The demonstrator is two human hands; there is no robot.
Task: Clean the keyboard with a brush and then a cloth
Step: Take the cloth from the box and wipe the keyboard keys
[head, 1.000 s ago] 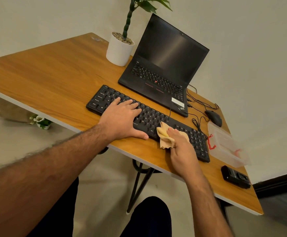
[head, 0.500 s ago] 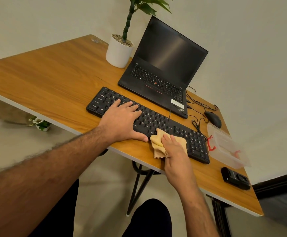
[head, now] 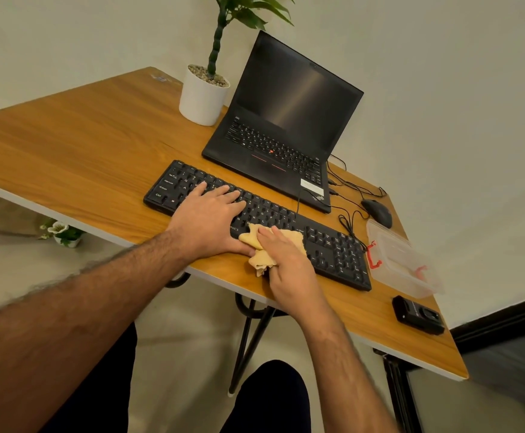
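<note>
Our right hand (head: 289, 264), grasping the crumpled tan cloth (head: 262, 256), slid leftward to meet our flat, released left hand (head: 211, 223) on the black plastic keyboard (head: 333, 250); approx. the middle's wiped, left keys remain.

Wooden desk (head: 67, 145) on black metal legs (head: 245, 342), plain pale wall (head: 442, 89), light floor (head: 186, 354)

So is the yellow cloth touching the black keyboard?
Touching. The head view shows the cloth lying on the keyboard's front keys, pressed down by the right hand, with no gap between cloth and keys.
</note>
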